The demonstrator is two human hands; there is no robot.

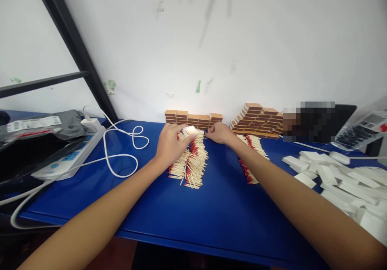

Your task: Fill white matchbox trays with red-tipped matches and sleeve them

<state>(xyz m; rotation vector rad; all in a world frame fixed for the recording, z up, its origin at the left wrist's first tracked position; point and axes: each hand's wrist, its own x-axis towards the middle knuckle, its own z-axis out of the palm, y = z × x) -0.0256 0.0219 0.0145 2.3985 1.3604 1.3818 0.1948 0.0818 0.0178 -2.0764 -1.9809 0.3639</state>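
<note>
One tray (191,130) at frame centre is held in the grip of the left hand (171,145) above the matches (196,169), while the right hand (221,133), centre-right, nears the boxes (198,121), its grip's state indeterminable.

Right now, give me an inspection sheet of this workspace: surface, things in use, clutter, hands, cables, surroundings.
Surface: glossy blue tabletop
Things in use: piled red-tipped wooden matches; small white rectangular box; stacked brown rectangular matchboxes
Clutter: heaped white rectangular boxes, right; grey plastic bag, left
Left hand: fingers hold the small box
Right hand: fingers bent beside the matches; grasp unclear
Cables: loose white cables near the white power strip
Surroundings: marked white wall; black metal frame
</note>
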